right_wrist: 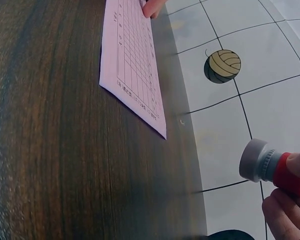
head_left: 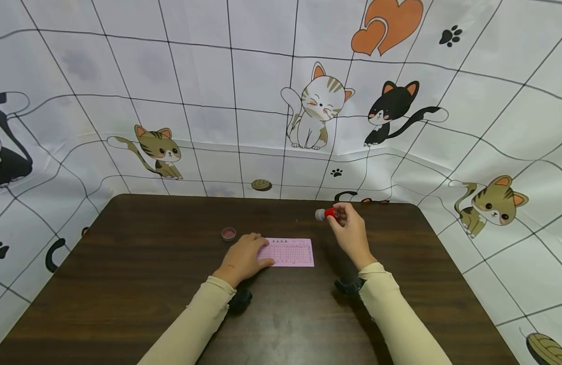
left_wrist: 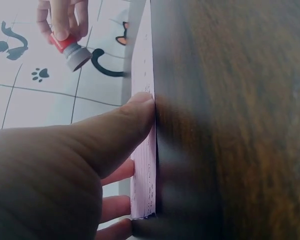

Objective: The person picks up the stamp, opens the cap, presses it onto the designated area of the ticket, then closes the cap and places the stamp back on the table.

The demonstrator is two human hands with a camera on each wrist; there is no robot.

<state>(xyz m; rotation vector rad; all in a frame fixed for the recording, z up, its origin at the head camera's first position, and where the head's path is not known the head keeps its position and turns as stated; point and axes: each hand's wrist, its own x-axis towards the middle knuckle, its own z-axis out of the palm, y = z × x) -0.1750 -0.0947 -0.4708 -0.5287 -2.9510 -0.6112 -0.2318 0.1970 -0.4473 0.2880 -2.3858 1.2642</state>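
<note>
A pink printed form [head_left: 291, 252], ruled in a grid, lies on the dark table. My left hand [head_left: 245, 257] rests on its left end, the thumb [left_wrist: 127, 120] stretched along the near edge and the fingers toward the far side. Above the table, to the right of the form, my right hand [head_left: 351, 232] pinches a small stamp by its red handle [right_wrist: 289, 175]. The stamp's round grey end [right_wrist: 253, 161] points left and stays apart from the form. A small round cap [head_left: 228, 233], reddish inside, sits beyond the left hand.
The brown wooden table [head_left: 126, 274] ends at a white tiled-pattern curtain [head_left: 208, 126] with printed cats, which hangs along the back and both sides. A black wrist strap [head_left: 348, 286] shows under the right sleeve, and a dark device [head_left: 240, 301] under the left.
</note>
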